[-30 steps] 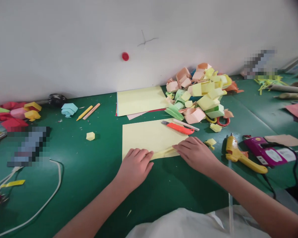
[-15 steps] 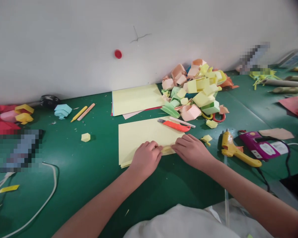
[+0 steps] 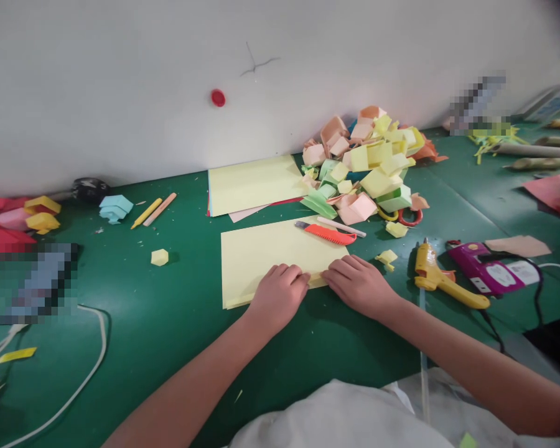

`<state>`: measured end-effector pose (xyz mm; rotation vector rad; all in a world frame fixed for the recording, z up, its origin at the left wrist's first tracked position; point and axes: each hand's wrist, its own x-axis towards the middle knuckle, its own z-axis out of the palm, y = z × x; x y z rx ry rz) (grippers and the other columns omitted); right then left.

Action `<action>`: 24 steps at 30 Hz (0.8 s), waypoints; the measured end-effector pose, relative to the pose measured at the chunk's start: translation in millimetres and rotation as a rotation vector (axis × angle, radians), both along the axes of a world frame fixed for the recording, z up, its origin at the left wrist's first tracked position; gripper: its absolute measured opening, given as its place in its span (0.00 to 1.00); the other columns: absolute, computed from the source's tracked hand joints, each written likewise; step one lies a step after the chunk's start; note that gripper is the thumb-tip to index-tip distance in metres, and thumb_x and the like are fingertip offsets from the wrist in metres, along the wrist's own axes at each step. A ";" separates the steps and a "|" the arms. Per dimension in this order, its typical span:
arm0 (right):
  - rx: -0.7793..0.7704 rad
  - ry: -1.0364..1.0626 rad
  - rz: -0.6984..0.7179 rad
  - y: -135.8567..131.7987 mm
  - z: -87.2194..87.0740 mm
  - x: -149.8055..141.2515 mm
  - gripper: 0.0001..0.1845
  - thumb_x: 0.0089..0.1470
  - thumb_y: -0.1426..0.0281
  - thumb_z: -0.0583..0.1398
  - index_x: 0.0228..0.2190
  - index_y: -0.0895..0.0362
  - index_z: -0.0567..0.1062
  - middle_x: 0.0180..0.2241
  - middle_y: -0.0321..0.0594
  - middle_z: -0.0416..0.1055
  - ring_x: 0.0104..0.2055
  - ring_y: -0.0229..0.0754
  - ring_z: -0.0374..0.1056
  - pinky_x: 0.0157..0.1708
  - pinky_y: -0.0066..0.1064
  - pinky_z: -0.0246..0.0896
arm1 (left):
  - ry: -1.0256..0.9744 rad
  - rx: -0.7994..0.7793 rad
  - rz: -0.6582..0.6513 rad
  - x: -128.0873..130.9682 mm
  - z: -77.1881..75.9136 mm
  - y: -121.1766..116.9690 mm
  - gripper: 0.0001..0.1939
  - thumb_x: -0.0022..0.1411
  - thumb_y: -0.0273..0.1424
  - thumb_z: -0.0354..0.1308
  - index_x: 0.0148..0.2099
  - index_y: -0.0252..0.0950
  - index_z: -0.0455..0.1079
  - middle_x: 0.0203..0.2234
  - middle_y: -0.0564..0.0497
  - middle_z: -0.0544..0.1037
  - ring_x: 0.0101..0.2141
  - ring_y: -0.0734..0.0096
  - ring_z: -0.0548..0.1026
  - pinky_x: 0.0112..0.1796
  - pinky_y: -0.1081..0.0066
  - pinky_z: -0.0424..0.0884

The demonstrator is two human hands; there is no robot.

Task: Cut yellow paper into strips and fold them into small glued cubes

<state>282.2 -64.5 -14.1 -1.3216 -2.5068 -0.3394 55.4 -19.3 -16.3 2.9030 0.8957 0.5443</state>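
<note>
A pale yellow sheet of paper [image 3: 256, 255] lies on the green table, its near edge folded into a narrow strip. My left hand [image 3: 280, 292] is closed, with fingers and thumb pinching that folded edge right of its middle. Close beside it, my right hand [image 3: 361, 285] grips the same edge near the right corner, fingers curled. A short stretch of the fold shows between the two hands; the thumbs are mostly hidden. On the sheet's far right part rest an orange utility knife [image 3: 329, 234] and a thin pale stick [image 3: 340, 226], apart from both hands.
Behind lies a stack of yellow paper [image 3: 256, 183], beside a heap of folded paper pieces [image 3: 373, 168]. A yellow glue gun [image 3: 429, 267] and a purple power strip [image 3: 490, 267] with cords stand right. Left are a phone [image 3: 42, 280], a white cable [image 3: 103, 339] and two markers [image 3: 147, 213].
My left hand has slid slightly right along the folded edge, nearer my right hand. The right hand keeps nearly the same place, and the whole view has shifted a little.
</note>
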 end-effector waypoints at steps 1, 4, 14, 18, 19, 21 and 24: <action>0.003 0.003 0.007 0.2 -0.4 0.1 0.13 0.67 0.75 0.54 0.34 0.58 0.78 0.32 0.42 0.72 0.35 0.44 0.62 0.39 0.36 0.56 | -0.002 0.001 -0.010 0.5 -0.2 0.0 0.10 0.73 0.28 0.52 0.47 0.33 0.74 0.36 0.47 0.77 0.37 0.63 0.73 0.40 0.62 0.71; 0.022 0.016 0.022 0.8 -2.3 0.6 0.12 0.66 0.76 0.55 0.35 0.59 0.78 0.33 0.42 0.73 0.36 0.44 0.62 0.40 0.37 0.57 | -0.006 0.007 -0.012 3.3 -0.6 -0.8 0.09 0.72 0.28 0.53 0.46 0.33 0.74 0.35 0.47 0.76 0.37 0.64 0.73 0.40 0.62 0.71; 0.044 0.075 -0.007 -0.3 -6.2 2.1 0.09 0.66 0.74 0.56 0.39 0.58 0.78 0.38 0.45 0.76 0.40 0.46 0.66 0.43 0.38 0.58 | 0.000 0.068 0.006 6.7 -3.8 -4.3 0.07 0.70 0.23 0.54 0.45 0.33 0.74 0.35 0.47 0.75 0.36 0.62 0.73 0.39 0.63 0.70; 0.054 0.106 -0.045 0.8 -6.9 2.4 0.10 0.65 0.73 0.57 0.43 0.60 0.78 0.40 0.45 0.77 0.42 0.47 0.67 0.43 0.39 0.58 | 0.003 0.093 0.011 6.4 -5.1 -4.1 0.07 0.68 0.22 0.55 0.44 0.33 0.74 0.35 0.47 0.75 0.36 0.62 0.73 0.40 0.63 0.70; 0.056 0.108 -0.046 1.1 -6.7 2.6 0.09 0.65 0.73 0.58 0.43 0.59 0.78 0.39 0.44 0.77 0.41 0.47 0.67 0.43 0.39 0.58 | 0.004 0.096 0.013 6.5 -5.3 -3.9 0.07 0.68 0.22 0.55 0.44 0.33 0.74 0.35 0.47 0.75 0.36 0.62 0.73 0.40 0.63 0.70; 0.059 0.105 -0.038 1.4 -5.9 3.1 0.09 0.66 0.72 0.58 0.41 0.58 0.79 0.38 0.43 0.78 0.41 0.46 0.67 0.43 0.38 0.58 | 0.008 0.104 0.016 6.7 -5.4 -3.6 0.06 0.69 0.22 0.55 0.43 0.33 0.73 0.35 0.47 0.75 0.36 0.63 0.72 0.39 0.64 0.70; 0.069 0.090 -0.014 0.6 -3.8 4.0 0.09 0.66 0.73 0.57 0.38 0.58 0.79 0.38 0.43 0.78 0.40 0.46 0.66 0.43 0.38 0.57 | 0.018 0.122 0.013 6.8 -4.7 -2.9 0.07 0.69 0.21 0.54 0.40 0.33 0.73 0.34 0.47 0.75 0.35 0.63 0.72 0.39 0.64 0.69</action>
